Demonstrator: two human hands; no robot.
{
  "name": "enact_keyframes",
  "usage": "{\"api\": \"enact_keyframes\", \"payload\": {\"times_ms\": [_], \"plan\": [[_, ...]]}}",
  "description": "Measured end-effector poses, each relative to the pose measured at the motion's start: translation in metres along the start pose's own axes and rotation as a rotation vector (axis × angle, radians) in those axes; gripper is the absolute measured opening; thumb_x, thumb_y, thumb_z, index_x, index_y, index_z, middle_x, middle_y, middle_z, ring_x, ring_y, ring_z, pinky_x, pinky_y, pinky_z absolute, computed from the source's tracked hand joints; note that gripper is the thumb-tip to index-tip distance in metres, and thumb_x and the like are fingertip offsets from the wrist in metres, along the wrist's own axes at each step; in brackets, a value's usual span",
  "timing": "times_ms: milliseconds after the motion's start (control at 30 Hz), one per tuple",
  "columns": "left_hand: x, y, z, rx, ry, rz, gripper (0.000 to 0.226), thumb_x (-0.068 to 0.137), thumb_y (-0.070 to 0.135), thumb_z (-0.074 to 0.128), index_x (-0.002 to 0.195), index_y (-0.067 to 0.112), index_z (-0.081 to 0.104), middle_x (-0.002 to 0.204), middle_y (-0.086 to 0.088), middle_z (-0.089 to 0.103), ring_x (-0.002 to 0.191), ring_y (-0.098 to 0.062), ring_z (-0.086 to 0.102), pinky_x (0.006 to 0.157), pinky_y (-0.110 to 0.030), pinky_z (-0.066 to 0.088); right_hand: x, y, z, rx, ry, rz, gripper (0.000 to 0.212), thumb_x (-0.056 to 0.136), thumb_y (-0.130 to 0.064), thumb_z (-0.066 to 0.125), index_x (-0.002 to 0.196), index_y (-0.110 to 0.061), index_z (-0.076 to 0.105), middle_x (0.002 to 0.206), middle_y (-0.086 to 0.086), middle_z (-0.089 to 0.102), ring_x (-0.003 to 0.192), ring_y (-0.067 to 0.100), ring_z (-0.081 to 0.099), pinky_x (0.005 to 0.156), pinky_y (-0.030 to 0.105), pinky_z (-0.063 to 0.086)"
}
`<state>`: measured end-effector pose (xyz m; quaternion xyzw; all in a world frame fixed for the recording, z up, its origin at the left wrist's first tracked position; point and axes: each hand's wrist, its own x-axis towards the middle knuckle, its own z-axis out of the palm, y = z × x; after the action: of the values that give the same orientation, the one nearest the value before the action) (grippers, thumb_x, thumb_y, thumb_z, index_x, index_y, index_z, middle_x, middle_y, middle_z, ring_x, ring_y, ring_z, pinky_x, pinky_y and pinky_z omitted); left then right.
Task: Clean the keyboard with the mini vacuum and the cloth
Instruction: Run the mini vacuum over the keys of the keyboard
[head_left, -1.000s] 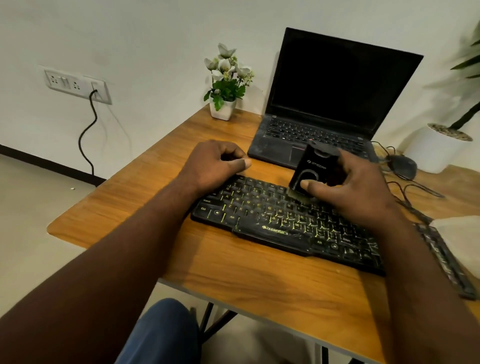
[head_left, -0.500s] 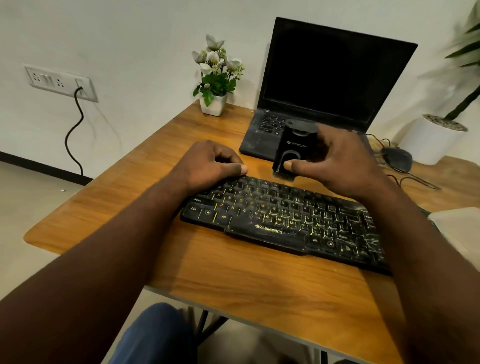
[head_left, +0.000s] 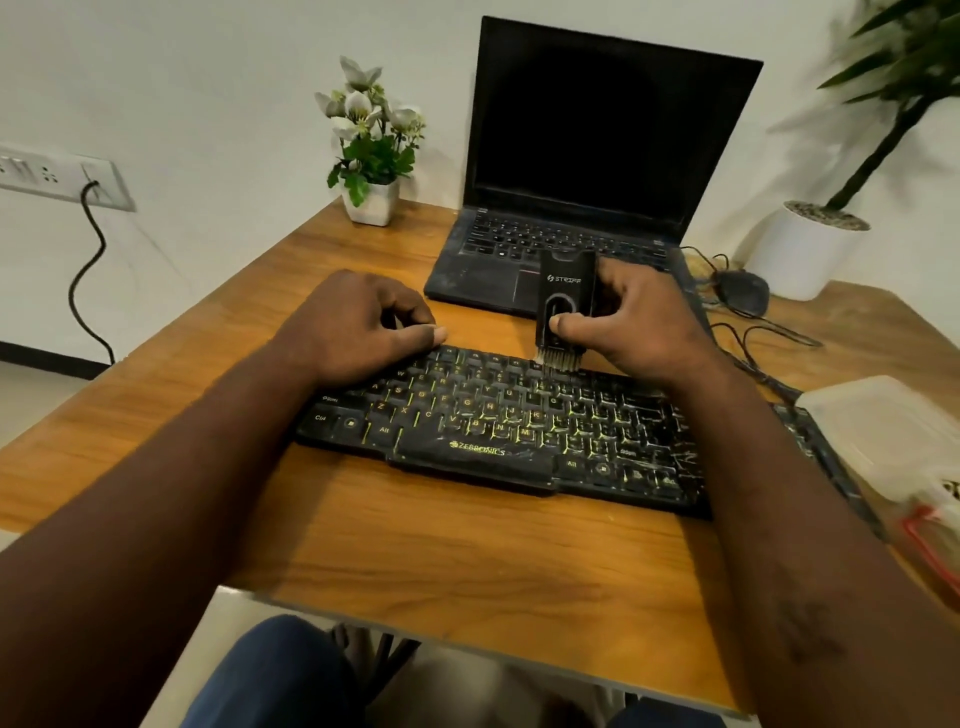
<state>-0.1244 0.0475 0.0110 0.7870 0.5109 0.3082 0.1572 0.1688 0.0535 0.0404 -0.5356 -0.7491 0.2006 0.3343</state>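
Note:
A black keyboard (head_left: 498, 431) with yellow-lit legends lies across the wooden desk (head_left: 467, 551). My right hand (head_left: 639, 327) grips a black mini vacuum (head_left: 566, 296) upright, thumb across its front. Its brush tip touches the keyboard's back row near the middle. My left hand (head_left: 358, 327) holds the keyboard's far left corner, fingers curled and thumb lying along the back edge. A pale whitish item (head_left: 883, 431), cloth or packet, I cannot tell which, covers the keyboard's right end.
An open laptop (head_left: 597, 156) with a dark screen stands just behind the vacuum. A small flower pot (head_left: 371, 202) sits at the back left. A mouse (head_left: 743, 291) with cables lies at the right, beside a large white planter (head_left: 805, 249). A wall socket (head_left: 57, 182) is on the left.
My right hand carried the vacuum from the middle keys towards the back, and its brush now meets the back row. My left hand has stayed on the keyboard's corner.

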Motion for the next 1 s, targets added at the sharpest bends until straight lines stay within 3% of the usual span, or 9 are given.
{"api": "enact_keyframes", "payload": {"times_ms": [167,267,400,467,567,800,933,1000], "plan": [[0.028,0.031,0.003,0.150,-0.263,-0.022,0.028,0.089,0.056,0.070,0.088,0.029,0.077,0.084,0.013,0.073,0.082,-0.003,0.065,0.072,-0.029,0.049,-0.001,0.001,0.000,-0.058,0.002,-0.035,0.053,0.082,-0.027,0.084,0.131,-0.022,0.063,0.108,-0.013,0.066,0.092,-0.003,0.063,0.069,0.006,0.048],[0.050,0.047,0.010,0.006,-0.446,-0.115,0.025,0.089,0.050,0.073,0.088,0.026,0.079,0.082,0.010,0.076,0.080,-0.006,0.070,0.082,-0.036,0.055,-0.002,-0.001,0.000,-0.109,0.031,-0.042,0.053,0.080,-0.027,0.086,0.128,-0.022,0.065,0.108,-0.012,0.067,0.096,0.006,0.066,0.077,0.015,0.052],[0.072,0.049,0.015,-0.111,-0.623,-0.212,0.031,0.089,0.040,0.074,0.097,0.010,0.078,0.082,0.004,0.077,0.075,-0.010,0.068,0.095,-0.047,0.052,-0.003,0.001,-0.002,0.009,-0.019,-0.058,0.051,0.080,-0.024,0.085,0.127,-0.024,0.065,0.105,-0.016,0.070,0.092,-0.006,0.067,0.069,0.008,0.052],[0.074,0.043,0.019,-0.158,-0.646,-0.228,0.035,0.086,0.037,0.076,0.100,0.006,0.077,0.085,-0.002,0.077,0.075,-0.014,0.068,0.092,-0.045,0.053,-0.003,0.003,-0.003,0.021,-0.035,-0.056,0.054,0.080,-0.026,0.084,0.131,-0.024,0.065,0.108,-0.015,0.071,0.094,-0.006,0.067,0.071,0.009,0.052],[0.071,0.034,0.020,-0.256,-0.668,-0.277,0.034,0.089,0.032,0.075,0.103,0.001,0.074,0.084,-0.008,0.073,0.071,-0.018,0.064,0.076,-0.035,0.052,-0.002,0.007,-0.004,-0.052,0.002,-0.050,0.054,0.081,-0.029,0.084,0.131,-0.025,0.064,0.106,-0.016,0.067,0.096,-0.004,0.064,0.074,0.012,0.051],[0.064,0.039,0.024,-0.250,-0.615,-0.224,0.027,0.093,0.032,0.073,0.095,0.004,0.075,0.076,-0.003,0.072,0.063,-0.010,0.063,0.069,-0.030,0.048,-0.007,0.002,-0.010,0.072,-0.146,-0.045,0.054,0.083,-0.023,0.084,0.132,-0.027,0.062,0.112,-0.015,0.070,0.097,-0.007,0.067,0.077,0.009,0.054],[0.064,0.042,0.025,-0.250,-0.611,-0.227,0.022,0.094,0.031,0.072,0.085,0.012,0.074,0.067,0.003,0.068,0.056,-0.007,0.059,0.061,-0.026,0.047,-0.006,0.001,-0.007,-0.040,-0.027,-0.080,0.061,0.081,-0.027,0.085,0.137,-0.026,0.060,0.117,-0.017,0.067,0.100,-0.010,0.061,0.077,0.005,0.050],[0.064,0.041,0.026,-0.240,-0.605,-0.224,0.023,0.093,0.033,0.073,0.085,0.011,0.074,0.067,0.003,0.066,0.056,-0.009,0.057,0.061,-0.026,0.046,-0.007,-0.001,-0.011,0.009,-0.047,-0.084,0.056,0.082,-0.025,0.084,0.134,-0.025,0.062,0.113,-0.018,0.067,0.097,-0.011,0.063,0.076,0.003,0.049]]}}
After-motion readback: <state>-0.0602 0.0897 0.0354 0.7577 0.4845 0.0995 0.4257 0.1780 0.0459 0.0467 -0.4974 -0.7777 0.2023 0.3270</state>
